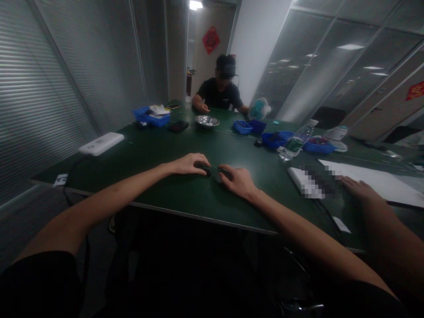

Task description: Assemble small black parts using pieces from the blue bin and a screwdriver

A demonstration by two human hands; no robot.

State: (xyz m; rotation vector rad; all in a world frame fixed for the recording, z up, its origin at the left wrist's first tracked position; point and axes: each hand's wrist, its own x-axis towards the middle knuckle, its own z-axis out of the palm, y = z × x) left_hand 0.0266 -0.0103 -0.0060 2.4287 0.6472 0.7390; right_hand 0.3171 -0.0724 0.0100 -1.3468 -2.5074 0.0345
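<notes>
Just above the green tabletop (172, 185), my left hand (188, 164) has its fingers curled round a small dark rounded piece (203, 168). My right hand (241, 182), a short gap to the right, pinches another dark, flattish piece (222, 174) between thumb and fingers. A thin light line seems to run between the two pieces; what it is I cannot tell. Both pieces are partly covered by my fingers and dim, so their exact kind does not show.
A metal bowl (207, 122), blue trays (243, 127), a tilted plastic bottle (296, 140) and a white power strip (102, 144) are on the table. Across sits a person (220, 90) holding a clear round thing (259, 108). Another person's hand (361, 189) rests at right by white paper (380, 179).
</notes>
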